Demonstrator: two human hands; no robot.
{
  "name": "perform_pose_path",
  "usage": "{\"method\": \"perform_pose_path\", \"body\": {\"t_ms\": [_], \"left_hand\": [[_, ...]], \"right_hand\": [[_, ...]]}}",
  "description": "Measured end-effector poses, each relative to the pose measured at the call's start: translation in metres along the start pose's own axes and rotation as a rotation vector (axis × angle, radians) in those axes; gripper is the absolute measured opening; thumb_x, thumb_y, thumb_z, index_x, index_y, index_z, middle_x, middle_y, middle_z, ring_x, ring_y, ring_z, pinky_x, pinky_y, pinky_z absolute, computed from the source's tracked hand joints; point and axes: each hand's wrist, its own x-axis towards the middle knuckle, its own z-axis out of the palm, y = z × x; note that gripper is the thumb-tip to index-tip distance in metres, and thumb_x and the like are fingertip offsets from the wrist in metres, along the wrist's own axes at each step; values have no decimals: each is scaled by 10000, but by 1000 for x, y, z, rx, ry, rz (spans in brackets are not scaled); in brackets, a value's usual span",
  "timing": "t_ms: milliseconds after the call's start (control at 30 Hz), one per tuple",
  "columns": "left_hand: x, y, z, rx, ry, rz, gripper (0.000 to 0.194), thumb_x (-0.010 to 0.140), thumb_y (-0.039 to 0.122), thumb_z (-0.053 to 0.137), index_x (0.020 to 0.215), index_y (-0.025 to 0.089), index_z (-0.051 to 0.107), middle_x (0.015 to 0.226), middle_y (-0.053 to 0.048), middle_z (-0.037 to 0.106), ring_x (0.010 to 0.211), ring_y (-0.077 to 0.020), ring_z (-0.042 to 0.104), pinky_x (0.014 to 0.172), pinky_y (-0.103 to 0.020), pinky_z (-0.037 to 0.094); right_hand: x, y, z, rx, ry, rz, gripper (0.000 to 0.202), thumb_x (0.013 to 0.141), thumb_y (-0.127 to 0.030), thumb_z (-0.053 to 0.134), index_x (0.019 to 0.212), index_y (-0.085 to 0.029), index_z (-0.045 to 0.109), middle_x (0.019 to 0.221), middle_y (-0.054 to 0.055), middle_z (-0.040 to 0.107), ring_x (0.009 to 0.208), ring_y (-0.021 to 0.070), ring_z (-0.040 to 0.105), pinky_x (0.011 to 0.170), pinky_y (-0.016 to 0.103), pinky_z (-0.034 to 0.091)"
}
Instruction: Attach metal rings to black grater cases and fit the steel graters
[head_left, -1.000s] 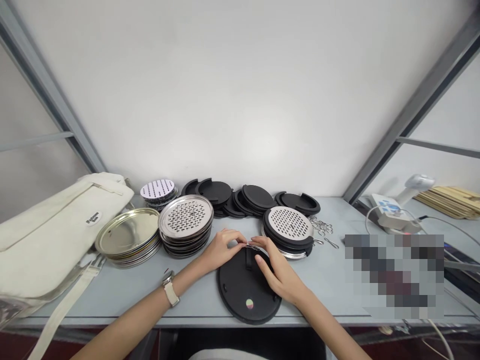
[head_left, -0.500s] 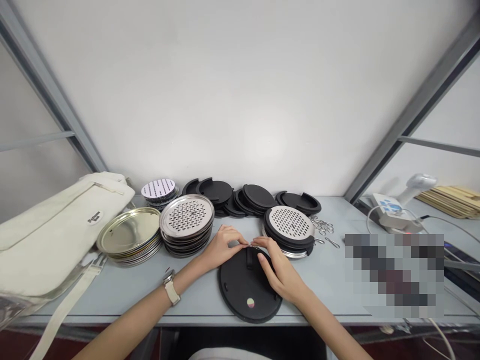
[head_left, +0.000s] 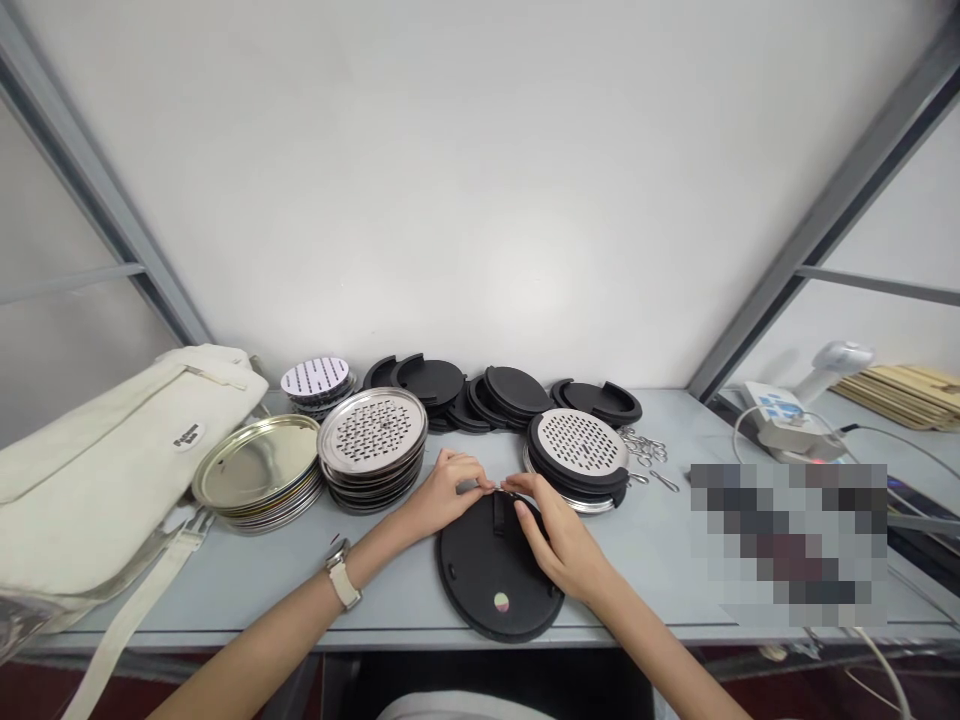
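Observation:
A round black disc (head_left: 480, 585) with a two-tone sticker (head_left: 501, 602) lies flat near the table's front edge, and a raised black tab (head_left: 499, 517) shows by its far rim. My left hand (head_left: 450, 492) pinches a small metal wire clip at that rim between thumb and fingers. My right hand (head_left: 559, 535) meets it from the other side, fingertips closed on the clip and thumb bent over the disc. Most of the clip is hidden by fingers. Several loose wire clips (head_left: 645, 448) lie to the right, beside a perforated metal plate (head_left: 581, 441) set in a black holder.
Left of my hands stand a stack of grater-like metal plates (head_left: 373, 432) and a stack of gold-coloured lids (head_left: 259, 465). Black holders (head_left: 517, 390) line the wall. A cream bag (head_left: 127, 450) sits far left; a white scanner (head_left: 832, 370) and wooden boards (head_left: 907, 395) stand far right.
Both hands stay at the disc's far rim with nearly the same grip. The whole view shifts very slightly; nothing else visibly moves.

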Motion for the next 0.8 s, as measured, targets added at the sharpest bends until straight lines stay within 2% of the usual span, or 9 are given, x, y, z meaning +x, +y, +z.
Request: {"method": "perform_pose_path", "body": {"t_ms": [133, 333, 800], "left_hand": [[0, -1, 1, 7, -11, -2, 154, 910, 247, 582, 790, 185, 658, 836, 8, 695, 852, -150, 609, 899, -337, 317], [0, -3, 1, 14, 11, -24, 144, 896, 224, 598, 775, 189, 668, 835, 16, 703, 845, -150, 615, 894, -342, 320], [1, 1, 4, -13, 28, 25, 181, 916, 237, 570, 782, 206, 688, 840, 12, 726, 838, -154, 638, 897, -352, 332]], "right_hand": [[0, -1, 0, -39, 6, 3, 236, 976, -252, 355, 1187, -220, 455, 1107, 110, 619, 1079, 244, 593, 909, 415, 499], [4, -5, -4, -113, -61, -25, 226, 982, -243, 349, 1172, -225, 470, 1122, 96, 628, 1042, 245, 598, 893, 425, 488], [4, -3, -4, -96, -45, 18, 182, 988, -250, 324, 1115, -225, 452, 1038, 89, 629, 986, 228, 615, 843, 378, 495]]}}
